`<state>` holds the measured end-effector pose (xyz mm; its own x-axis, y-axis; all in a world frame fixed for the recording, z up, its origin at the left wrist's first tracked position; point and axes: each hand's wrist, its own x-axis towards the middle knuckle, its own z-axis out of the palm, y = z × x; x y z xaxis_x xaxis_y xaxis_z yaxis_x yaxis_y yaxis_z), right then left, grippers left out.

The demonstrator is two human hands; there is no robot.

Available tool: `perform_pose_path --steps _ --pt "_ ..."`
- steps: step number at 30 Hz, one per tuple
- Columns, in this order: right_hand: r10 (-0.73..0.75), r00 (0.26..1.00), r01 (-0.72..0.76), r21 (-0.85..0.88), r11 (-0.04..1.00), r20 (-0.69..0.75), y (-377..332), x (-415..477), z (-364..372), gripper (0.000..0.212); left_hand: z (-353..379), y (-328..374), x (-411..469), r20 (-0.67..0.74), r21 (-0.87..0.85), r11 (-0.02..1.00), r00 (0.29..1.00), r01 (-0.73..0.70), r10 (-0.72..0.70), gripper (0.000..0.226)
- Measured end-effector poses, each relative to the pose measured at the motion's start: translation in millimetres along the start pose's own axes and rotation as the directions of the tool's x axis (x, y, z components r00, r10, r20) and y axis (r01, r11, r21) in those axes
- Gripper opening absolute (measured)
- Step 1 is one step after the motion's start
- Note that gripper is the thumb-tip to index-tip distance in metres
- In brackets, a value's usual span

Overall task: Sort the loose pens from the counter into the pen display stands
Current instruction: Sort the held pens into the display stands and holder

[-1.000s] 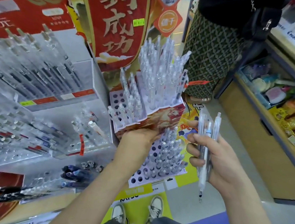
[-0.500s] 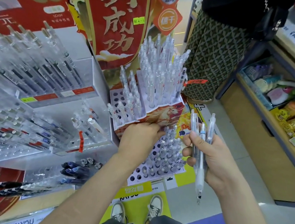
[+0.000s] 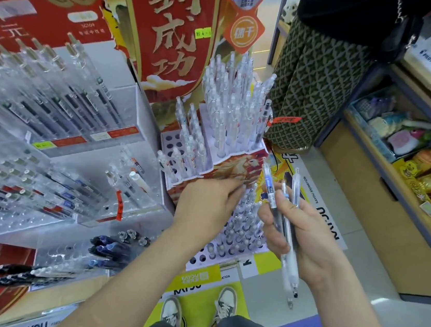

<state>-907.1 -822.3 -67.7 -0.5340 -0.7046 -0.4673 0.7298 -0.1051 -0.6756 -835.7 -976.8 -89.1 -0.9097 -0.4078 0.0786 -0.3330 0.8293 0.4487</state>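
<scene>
Pens (image 3: 289,256) sit bunched tip-down in the right hand's (image 3: 308,237) closed grip for slotting, while the left hand (image 3: 208,203), grip released, apparently steadies the tiered stand (image 3: 235,167).

Stationery shop; pen display stands (image 3: 219,142); stocked shelves (image 3: 409,170)

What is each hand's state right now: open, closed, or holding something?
Left hand: touching the pen stand; grip cannot be told.
Right hand: grips several pens.
</scene>
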Motion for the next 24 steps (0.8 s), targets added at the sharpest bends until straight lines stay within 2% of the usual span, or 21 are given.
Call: perform_pose_path --steps 1,2,3,4,5,6,10,13,17,21,24 --pt "0.008 1.0 -0.008 0.011 1.0 0.011 0.1 -0.8 0.5 0.009 -8.6 5.5 -3.3 -0.029 -0.271 0.959 0.995 0.08 -0.091 0.022" --pt "0.014 1.0 -0.014 0.011 1.0 0.024 0.1 -1.8 1.1 0.007 -17.3 10.2 -4.3 0.018 -0.555 0.814 0.981 0.171 -0.194 0.018" --pt "0.018 0.999 -0.018 -0.002 1.0 0.04 0.0 -2.7 1.9 0.007 -26.9 15.1 -4.4 0.118 -0.764 0.598 0.964 0.242 -0.239 0.019" --pt "0.024 0.998 -0.023 -0.018 1.0 0.056 0.0 -3.4 2.6 0.007 -34.7 18.5 -4.0 0.208 -0.868 0.409 0.954 0.282 -0.216 0.021" --pt "0.031 0.997 -0.029 -0.029 0.999 0.071 0.0 -4.2 3.4 0.009 -40.1 19.9 -3.2 0.258 -0.904 0.3 0.949 0.303 -0.18 0.022" --pt "0.04 0.996 -0.037 -0.03 0.999 0.086 -0.1 -5.0 4.0 0.01 -42.8 19.5 -2.5 0.279 -0.914 0.259 0.948 0.311 -0.153 0.023" --pt "0.075 0.985 -0.074 -0.015 0.997 0.152 0.0 -6.9 6.9 0.017 -44.5 15.9 -3.9 0.279 -0.917 0.261 0.953 0.3 -0.118 0.022" --pt "0.104 0.974 -0.1 -0.031 0.994 0.203 2.9 -7.4 10.5 0.017 -43.8 16.5 -5.4 0.29 -0.928 0.217 0.953 0.303 -0.091 0.02" --pt "0.123 0.978 -0.121 -0.017 0.992 0.166 4.8 -6.7 14.7 0.018 -43.9 15.2 -6.3 0.257 -0.941 0.177 0.948 0.29 -0.186 0.015" --pt "0.07 0.995 -0.053 -0.214 0.975 0.072 0.6 -7.4 21.8 0.026 -55.0 10.7 -9.9 0.182 -0.953 0.183 0.941 0.24 -0.286 0.014" --pt "0.042 0.993 -0.006 -0.312 0.95 0.109 -0.5 -7.6 33.5 0.028 -82.6 1.4 -16.5 0.049 -0.967 0.223 0.95 0.122 -0.307 0.013"
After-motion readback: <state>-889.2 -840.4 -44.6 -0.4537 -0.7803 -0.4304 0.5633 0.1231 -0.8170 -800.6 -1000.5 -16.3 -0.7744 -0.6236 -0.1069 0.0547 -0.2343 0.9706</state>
